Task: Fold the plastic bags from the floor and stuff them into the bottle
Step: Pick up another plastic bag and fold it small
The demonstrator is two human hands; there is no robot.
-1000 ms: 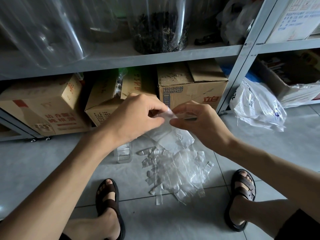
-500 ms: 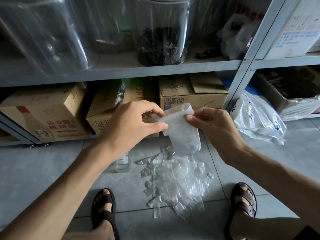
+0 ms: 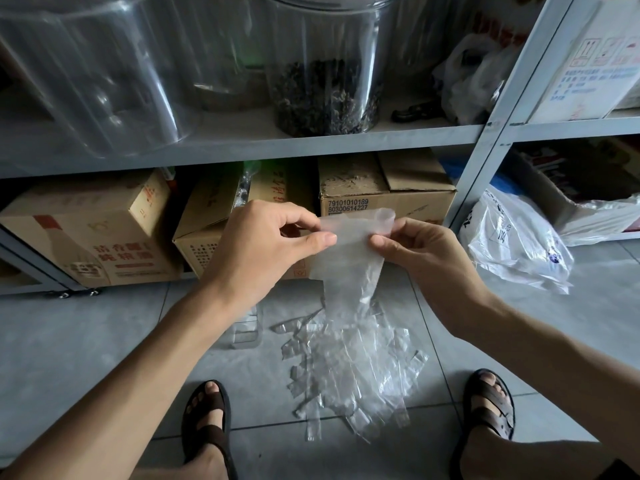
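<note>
Plastic bag [image 3: 348, 263] hangs longer than before, long axis vertical, top edge pinched between left hand [image 3: 263, 247] and right hand [image 3: 427, 254].

Looks like a storeroom: grey metal shelves [image 3: 242, 147] packed with brown cardboard boxes [image 3: 86, 237] and big clear plastic jars [image 3: 322, 64], over a grey tiled floor [image 3: 69, 358].

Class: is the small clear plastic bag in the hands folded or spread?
Partly folded: the clear plastic bag doubles over at top between left hand and right hand; the rest hangs loose.
</note>
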